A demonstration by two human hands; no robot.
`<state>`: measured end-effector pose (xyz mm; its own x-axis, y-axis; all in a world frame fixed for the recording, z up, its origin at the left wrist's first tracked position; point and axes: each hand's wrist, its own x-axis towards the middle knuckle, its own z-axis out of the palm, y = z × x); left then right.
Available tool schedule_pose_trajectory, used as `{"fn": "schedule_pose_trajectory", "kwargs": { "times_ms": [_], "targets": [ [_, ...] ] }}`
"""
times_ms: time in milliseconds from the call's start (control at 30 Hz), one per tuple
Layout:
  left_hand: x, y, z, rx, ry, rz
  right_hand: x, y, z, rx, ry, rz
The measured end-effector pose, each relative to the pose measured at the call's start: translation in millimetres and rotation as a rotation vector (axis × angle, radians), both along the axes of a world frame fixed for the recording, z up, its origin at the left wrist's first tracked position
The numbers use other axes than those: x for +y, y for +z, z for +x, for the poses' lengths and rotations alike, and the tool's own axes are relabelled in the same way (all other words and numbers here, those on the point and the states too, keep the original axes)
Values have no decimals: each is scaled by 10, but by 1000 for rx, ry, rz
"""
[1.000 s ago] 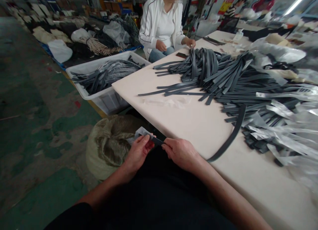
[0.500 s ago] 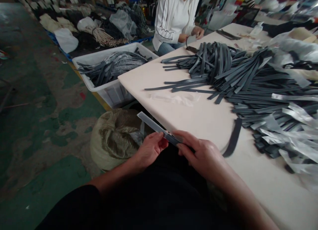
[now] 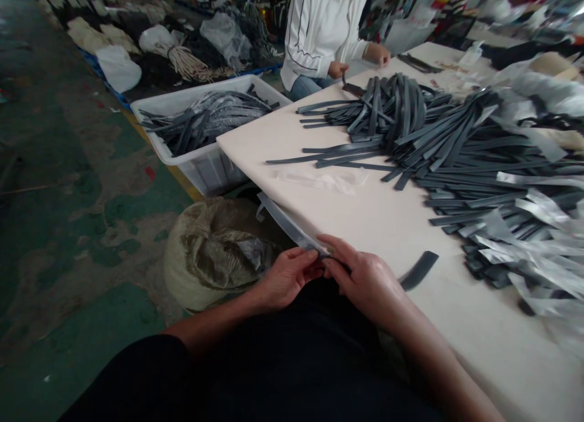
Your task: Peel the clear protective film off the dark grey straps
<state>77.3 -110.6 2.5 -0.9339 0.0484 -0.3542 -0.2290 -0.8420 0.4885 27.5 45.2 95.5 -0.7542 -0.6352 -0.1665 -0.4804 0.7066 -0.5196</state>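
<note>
My left hand (image 3: 291, 276) pinches a clear plastic sleeve (image 3: 286, 222) between thumb and fingers, just off the table's near edge. Right beside it, my right hand (image 3: 367, 279) is closed round a dark grey flat strap (image 3: 420, 270), whose far end curves out past the hand and lies over the table. The sleeve sticks out to the upper left, its tip above a greenish sack (image 3: 201, 252). Where strap and sleeve meet, my fingers partly cover them.
On the pale table (image 3: 383, 218) lies a large heap of grey straps (image 3: 460, 130), with plastic strips (image 3: 533, 252) at its right and a clear scrap (image 3: 319, 180) nearer. A white bin (image 3: 205, 166) of straps stands beyond the corner. A person (image 3: 319, 39) sits across.
My left hand has slid right, up against my right hand, and more plastic sleeve shows at the upper left. The strap's far end has dropped lower. The co-worker's hands have moved apart.
</note>
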Motion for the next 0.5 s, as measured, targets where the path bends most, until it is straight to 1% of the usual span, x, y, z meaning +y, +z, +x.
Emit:
{"fn": "schedule_pose_trajectory", "kwargs": {
  "times_ms": [67, 133, 200, 233, 300, 400, 433, 500],
  "targets": [
    [-21, -25, -25, -10, 49, -4, 12, -22, -9, -30, -9, -17],
    [-110, -65, -61, -35, 127, 0, 131, 29, 25, -36, -4, -60],
    [-178, -100, -79, -54, 149, 15, 254, 98, 75, -7, 2, -94],
    [-180, -111, -76, -57, 133, 22, 281, 115, 93, 8, 2, -95],
    [-118, -119, -48, -42, 47, 33, 242, 83, 97, 9, 3, -69],
    [17, -117, -6, 6, -100, 41, 58, -85, 36, -26, -26, -48],
    [31, -119, -7, 5, -113, 39, 16, -136, 12, -49, -27, -70],
    [-13, -131, -37, -51, -65, 39, 23, -176, -17, -127, 5, -156]
  ]
}}
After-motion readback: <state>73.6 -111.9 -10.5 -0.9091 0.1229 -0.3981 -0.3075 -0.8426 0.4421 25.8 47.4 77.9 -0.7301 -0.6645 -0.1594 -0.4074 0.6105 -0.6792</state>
